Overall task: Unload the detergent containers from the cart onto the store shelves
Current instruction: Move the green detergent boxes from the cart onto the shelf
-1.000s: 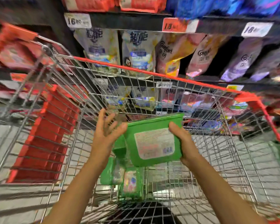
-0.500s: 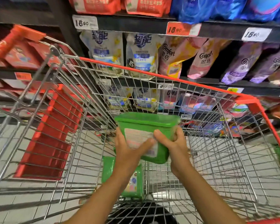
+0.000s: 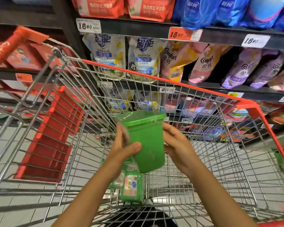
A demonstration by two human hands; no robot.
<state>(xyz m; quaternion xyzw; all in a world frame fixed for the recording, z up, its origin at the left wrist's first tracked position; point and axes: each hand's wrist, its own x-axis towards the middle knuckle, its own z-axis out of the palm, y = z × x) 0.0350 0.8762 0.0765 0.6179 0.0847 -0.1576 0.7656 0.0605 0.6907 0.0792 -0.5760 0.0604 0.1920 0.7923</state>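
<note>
Both grips, left hand (image 3: pixel 121 148) and right hand (image 3: pixel 177 145), clasp a green tub (image 3: pixel 147 145) above the cart (image 3: pixel 154 78); moving it onto the shelves (image 3: pixel 138 28) likely comes next.

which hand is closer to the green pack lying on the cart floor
Left. The left hand, gripping the held-up green tub, is almost straight above the pack; the right hand is up and to its right.

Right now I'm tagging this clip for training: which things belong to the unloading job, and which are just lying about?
Job: green tub, held by left hand and right hand; green packs in the cart; store shelf.
Just there: refill pouches; price tags; red seat flap.
</note>
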